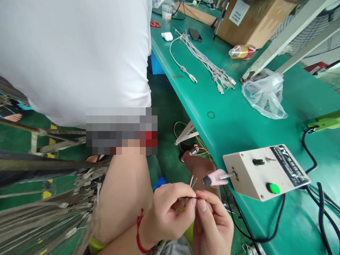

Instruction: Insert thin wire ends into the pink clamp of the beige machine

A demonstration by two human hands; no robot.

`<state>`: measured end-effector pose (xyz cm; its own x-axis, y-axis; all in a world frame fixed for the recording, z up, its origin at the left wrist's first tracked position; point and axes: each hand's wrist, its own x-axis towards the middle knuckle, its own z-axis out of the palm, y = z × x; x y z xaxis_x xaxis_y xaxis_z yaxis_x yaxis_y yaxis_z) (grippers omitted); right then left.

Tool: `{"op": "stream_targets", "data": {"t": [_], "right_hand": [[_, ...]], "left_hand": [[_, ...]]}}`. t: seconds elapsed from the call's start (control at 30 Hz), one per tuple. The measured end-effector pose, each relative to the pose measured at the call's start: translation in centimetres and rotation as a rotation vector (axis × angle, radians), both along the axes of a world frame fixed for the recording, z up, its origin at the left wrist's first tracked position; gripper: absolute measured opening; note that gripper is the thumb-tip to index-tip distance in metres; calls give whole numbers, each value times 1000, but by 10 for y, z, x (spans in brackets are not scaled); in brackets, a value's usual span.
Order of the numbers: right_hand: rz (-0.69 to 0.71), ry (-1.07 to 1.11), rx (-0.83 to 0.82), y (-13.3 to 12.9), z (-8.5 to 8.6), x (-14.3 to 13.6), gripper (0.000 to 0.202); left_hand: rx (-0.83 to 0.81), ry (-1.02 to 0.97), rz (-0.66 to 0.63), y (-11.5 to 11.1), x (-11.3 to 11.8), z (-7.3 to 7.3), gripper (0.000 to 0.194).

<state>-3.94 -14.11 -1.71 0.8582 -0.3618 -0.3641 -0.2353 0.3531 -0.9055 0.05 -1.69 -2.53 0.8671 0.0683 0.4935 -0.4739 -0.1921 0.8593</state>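
Over my lap, my left hand [172,209], with a red cord round its wrist, pinches a thin dark wire [189,197] between thumb and fingertips. The fingertips of my right hand [214,221] are closed on the same strand, touching the left ones; a bit of red shows there. A white wire end [191,180] and a green wire end [194,183] stick up behind the fingers. Just beyond sits a cream machine box [261,177] with a green button [273,188]. Its metal shaft carries a pinkish, dark-tipped piece [215,177], close to my right hand.
On the green table [196,106] lie several grey USB cables [202,56], a phone [195,34], a plastic bag [265,94], a bottle [242,52] and a cardboard box [255,21]. A person in white [79,53] sits ahead. Many cables [61,212] hang at left.
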Motion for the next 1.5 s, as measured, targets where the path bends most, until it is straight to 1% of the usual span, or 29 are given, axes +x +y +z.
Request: {"op": "stream_targets", "data": {"t": [0.1, 0.23, 0.3, 0.4, 0.47, 0.53, 0.67, 0.77, 0.83, 0.9, 0.97, 1.03, 1.1, 1.13, 1.2, 1.23, 1.3, 1.37, 1.43, 1.5], "right_hand": [[24, 0, 46, 1, 7, 5, 32], [30, 64, 160, 3, 14, 10, 35], [37, 75, 188, 3, 12, 12, 35], [58, 28, 204, 0, 2, 13, 30], [70, 10, 215, -3, -4, 13, 28], [74, 18, 226, -4, -5, 13, 27], [66, 66, 255, -1, 3, 13, 30], [90, 104, 226, -1, 8, 16, 31], [126, 44, 188, -4, 8, 22, 36], [120, -33, 186, -8, 9, 32, 38], [78, -71, 247, -12, 10, 43, 30], [61, -72, 337, -15, 12, 51, 40], [58, -86, 401, -15, 10, 55, 42], [65, -96, 423, -14, 9, 55, 44], [123, -101, 452, -10, 6, 50, 53], [160, -84, 442, -8, 4, 46, 54], [192, -29, 358, -2, 4, 34, 43], [146, -8, 227, 2, 7, 21, 31], [93, -32, 129, 4, 13, 14, 31], [84, -45, 71, 5, 21, 12, 32]], "left_hand": [[13, -64, -32, -1, 2, 1, 15], [-118, -55, -112, -3, 2, -3, 9], [-163, -53, -154, -3, 2, -5, 13], [-164, -51, -180, -3, 3, -4, 16], [-161, -39, -182, -4, 4, -2, 12], [-155, -29, -181, -3, 4, -2, 7], [-126, 7, -123, -3, 2, -1, 19], [-111, 41, -74, -1, -1, -1, 19], [-128, 73, -65, -1, -3, -3, 19], [-161, 108, -66, 0, -4, -6, 16], [-207, 133, -77, -1, -4, -9, 12], [-285, 148, -96, -3, -3, -11, 7], [-392, 162, -121, -6, -1, -11, 11], [-445, 165, -136, -7, -1, -10, 14], [-517, 159, -171, -8, 0, -10, 14], [-521, 152, -184, -8, 0, -11, 13], [-462, 125, -181, -7, -1, -12, 13], [-361, 94, -146, -4, -3, -14, 16], [-275, 77, -106, -2, -5, -14, 17], [-234, 79, -79, -1, -7, -14, 17]]}}
